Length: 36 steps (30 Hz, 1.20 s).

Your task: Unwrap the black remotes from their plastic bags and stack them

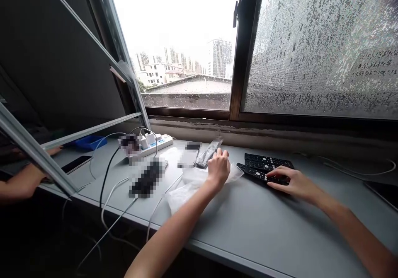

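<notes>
My left hand (pixel 218 168) is closed on the near end of a dark remote wrapped in a clear plastic bag (pixel 207 154), which lies on the grey table (pixel 248 224) pointing toward the window. My right hand (pixel 290 182) rests with fingers curled on the nearest of three black remotes (pixel 263 168) lying side by side to the right. Empty clear plastic bags (pixel 186 189) lie under and beside my left wrist.
A white power strip (pixel 155 142) with plugs and several cables (pixel 107 178) sits at the left. Another person's hand (pixel 21 180) and a phone (pixel 76 164) are behind a metal frame (pixel 37 155) at far left, near a blue tray (pixel 88 142). A window sill runs along the back.
</notes>
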Tool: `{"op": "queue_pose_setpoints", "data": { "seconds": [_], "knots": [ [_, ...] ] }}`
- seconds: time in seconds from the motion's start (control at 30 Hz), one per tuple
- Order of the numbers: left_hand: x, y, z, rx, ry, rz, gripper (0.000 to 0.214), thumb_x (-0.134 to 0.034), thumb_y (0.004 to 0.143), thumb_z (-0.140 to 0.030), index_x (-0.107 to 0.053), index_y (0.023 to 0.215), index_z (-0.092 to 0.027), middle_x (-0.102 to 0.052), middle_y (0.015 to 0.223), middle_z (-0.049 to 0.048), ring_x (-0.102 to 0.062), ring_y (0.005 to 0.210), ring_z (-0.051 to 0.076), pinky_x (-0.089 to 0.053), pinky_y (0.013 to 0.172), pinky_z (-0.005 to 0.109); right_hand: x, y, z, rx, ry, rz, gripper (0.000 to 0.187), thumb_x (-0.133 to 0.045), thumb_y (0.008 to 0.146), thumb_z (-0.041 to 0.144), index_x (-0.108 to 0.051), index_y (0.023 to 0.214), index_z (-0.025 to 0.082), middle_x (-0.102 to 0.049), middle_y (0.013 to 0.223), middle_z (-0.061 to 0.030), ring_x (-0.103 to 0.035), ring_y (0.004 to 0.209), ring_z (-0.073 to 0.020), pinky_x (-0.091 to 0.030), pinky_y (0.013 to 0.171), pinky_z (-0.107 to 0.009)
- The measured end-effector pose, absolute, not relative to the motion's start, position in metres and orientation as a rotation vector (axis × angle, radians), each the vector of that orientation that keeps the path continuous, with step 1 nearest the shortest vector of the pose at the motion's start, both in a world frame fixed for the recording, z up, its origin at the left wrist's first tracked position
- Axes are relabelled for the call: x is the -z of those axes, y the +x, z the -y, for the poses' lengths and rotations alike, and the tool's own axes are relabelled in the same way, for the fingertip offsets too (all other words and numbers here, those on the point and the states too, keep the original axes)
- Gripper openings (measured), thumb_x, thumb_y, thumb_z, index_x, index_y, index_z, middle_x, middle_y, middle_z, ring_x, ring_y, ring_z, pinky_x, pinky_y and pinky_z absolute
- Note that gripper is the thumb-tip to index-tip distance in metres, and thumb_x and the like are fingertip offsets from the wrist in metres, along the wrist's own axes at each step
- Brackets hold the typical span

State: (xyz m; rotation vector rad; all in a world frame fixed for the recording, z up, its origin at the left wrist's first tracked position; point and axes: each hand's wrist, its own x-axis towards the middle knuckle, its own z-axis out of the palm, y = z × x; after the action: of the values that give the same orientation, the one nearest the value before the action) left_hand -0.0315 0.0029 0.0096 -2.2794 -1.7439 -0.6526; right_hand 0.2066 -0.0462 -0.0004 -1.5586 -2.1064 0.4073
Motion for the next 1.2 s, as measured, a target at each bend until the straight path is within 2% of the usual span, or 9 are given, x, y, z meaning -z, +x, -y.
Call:
{"op": "queue_pose_setpoints", "data": {
  "seconds": [0.13, 0.23, 0.33, 0.5, 0.63, 0.77, 0.87, 1.0, 1.2],
  "knots": [
    [-0.001, -0.039, -0.014, 0.743, -2.191, 1.793, 0.029, -0.037, 0.08, -0.02, -0.048, 0.107, -0.017, -0.053, 0.104, 0.008, -0.049, 0.098, 0.02, -0.042, 0.078, 0.03, 0.006, 0.21, 0.042, -0.385, -1.556, 2.112, 0.029, -0.054, 0.072, 0.051, -0.065, 0.086, 0.029, -0.061, 0.097, -0.0015, -0.057, 0.087, -0.0232, -0.046, 0.069, -0.031],
    [0.015, -0.04, -0.02, 0.625, -2.163, 1.986, 0.051, -0.041, 0.078, -0.025, -0.034, 0.127, -0.01, -0.041, 0.128, 0.0172, -0.035, 0.119, 0.028, -0.028, 0.097, 0.041, 0.013, 0.215, 0.037, -0.393, -1.555, 2.123, 0.03, -0.054, 0.071, 0.051, -0.064, 0.087, 0.028, -0.06, 0.098, -0.0025, -0.057, 0.088, -0.0237, -0.045, 0.07, -0.032],
    [0.027, -0.039, -0.023, 0.526, -2.18, 2.121, 0.059, -0.037, 0.08, -0.029, -0.025, 0.132, -0.003, -0.026, 0.138, 0.0216, -0.017, 0.129, 0.032, -0.018, 0.102, 0.044, 0.018, 0.218, 0.033, -0.396, -1.569, 2.126, 0.031, -0.056, 0.069, 0.052, -0.064, 0.087, 0.028, -0.059, 0.099, -0.0017, -0.056, 0.089, -0.0239, -0.045, 0.071, -0.033],
    [0.025, -0.047, -0.03, 0.552, -2.158, 2.159, 0.061, -0.036, 0.081, -0.032, -0.023, 0.134, -0.004, -0.018, 0.141, 0.0217, -0.008, 0.131, 0.032, -0.016, 0.103, 0.043, 0.016, 0.217, 0.034, -0.41, -1.571, 2.133, 0.031, -0.057, 0.069, 0.052, -0.063, 0.087, 0.028, -0.059, 0.098, -0.0014, -0.056, 0.089, -0.024, -0.045, 0.072, -0.033],
    [0.022, -0.058, -0.037, 0.555, -2.097, 2.219, 0.061, -0.04, 0.08, -0.031, -0.027, 0.13, 0.001, -0.029, 0.134, 0.0275, -0.017, 0.129, 0.034, -0.02, 0.101, 0.043, 0.008, 0.212, 0.042, -0.413, -1.531, 2.136, 0.028, -0.055, 0.071, 0.048, -0.063, 0.088, 0.028, -0.058, 0.098, -0.0022, -0.055, 0.09, -0.0239, -0.045, 0.073, -0.033],
    [0.02, -0.062, -0.04, 0.584, -2.123, 2.159, 0.049, -0.038, 0.08, -0.02, -0.034, 0.126, -0.006, -0.047, 0.118, 0.0213, -0.039, 0.117, 0.028, -0.026, 0.097, 0.04, 0.004, 0.21, 0.046, -0.422, -1.513, 2.127, 0.027, -0.055, 0.072, 0.047, -0.063, 0.089, 0.028, -0.059, 0.098, -0.0026, -0.056, 0.09, -0.024, -0.045, 0.074, -0.033],
    [0.017, -0.061, -0.04, 0.605, -2.149, 2.1, 0.052, -0.037, 0.078, -0.014, -0.029, 0.129, -0.011, -0.046, 0.118, 0.0171, -0.043, 0.111, 0.024, -0.028, 0.094, 0.037, 0.006, 0.211, 0.044, -0.431, -1.518, 2.119, 0.028, -0.055, 0.072, 0.048, -0.063, 0.089, 0.028, -0.059, 0.098, -0.0026, -0.056, 0.09, -0.0237, -0.044, 0.075, -0.033],
    [0.006, -0.058, -0.037, 0.813, -2.147, 1.984, 0.06, -0.042, 0.075, -0.018, -0.022, 0.132, -0.013, -0.048, 0.111, 0.0127, -0.05, 0.094, 0.021, -0.034, 0.086, 0.035, 0.011, 0.215, 0.037, -0.432, -1.519, 2.127, 0.031, -0.054, 0.072, 0.052, -0.065, 0.089, 0.029, -0.059, 0.098, -0.0024, -0.056, 0.091, -0.0238, -0.045, 0.073, -0.032],
    [-0.016, -0.053, -0.022, 0.994, -2.096, 1.639, 0.053, -0.045, 0.075, -0.023, -0.034, 0.127, -0.024, -0.047, 0.101, 0.0062, -0.048, 0.085, 0.019, -0.035, 0.079, 0.03, 0.014, 0.218, 0.033, -0.42, -1.524, 2.15, 0.031, -0.055, 0.071, 0.053, -0.065, 0.089, 0.03, -0.059, 0.101, -0.002, -0.056, 0.091, -0.0248, -0.045, 0.074, -0.034]
  ]
}}
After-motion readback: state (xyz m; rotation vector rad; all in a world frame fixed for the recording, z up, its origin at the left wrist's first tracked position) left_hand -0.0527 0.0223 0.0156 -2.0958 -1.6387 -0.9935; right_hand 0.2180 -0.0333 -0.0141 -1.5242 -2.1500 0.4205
